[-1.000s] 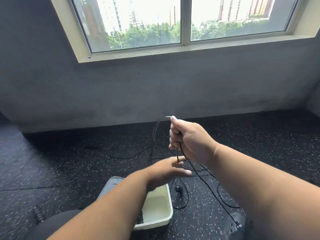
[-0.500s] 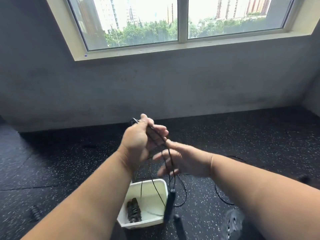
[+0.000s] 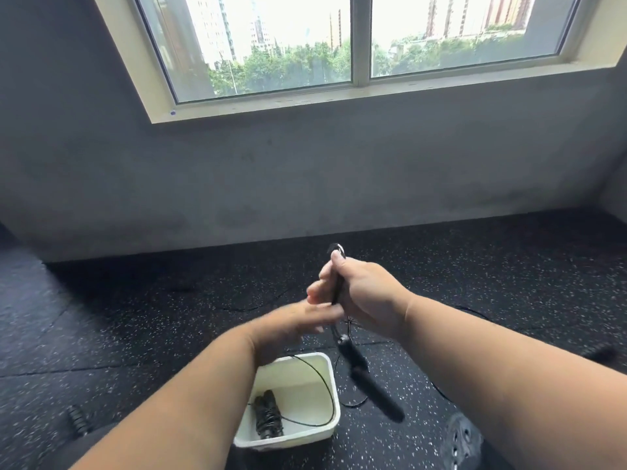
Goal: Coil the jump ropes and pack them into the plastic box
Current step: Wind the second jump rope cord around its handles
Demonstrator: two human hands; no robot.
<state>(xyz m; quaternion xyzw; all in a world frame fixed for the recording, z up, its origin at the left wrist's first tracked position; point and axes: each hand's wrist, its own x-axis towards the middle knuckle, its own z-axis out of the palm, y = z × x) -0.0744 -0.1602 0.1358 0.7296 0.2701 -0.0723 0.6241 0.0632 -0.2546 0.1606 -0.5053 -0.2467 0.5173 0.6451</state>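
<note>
Right hand (image 3: 364, 295) fisted round upright rope bundle (image 3: 337, 283); handles (image 3: 369, 385) dangled below, beside plastic box (image 3: 330, 378). Left hand (image 3: 291, 322), fingers extended, blurred, touched cord just under right fist; grasp indeterminate.

A right hand (image 3: 364, 295) gripped a bundled black jump rope (image 3: 337, 286) above a white plastic box (image 3: 315, 435) on speckled black floor (image 3: 135, 334), its handles (image 3: 373, 388) dangling; the blurred left hand (image 3: 298, 325) reached beneath. Another coiled rope (image 3: 268, 415) lay inside the box.
</note>
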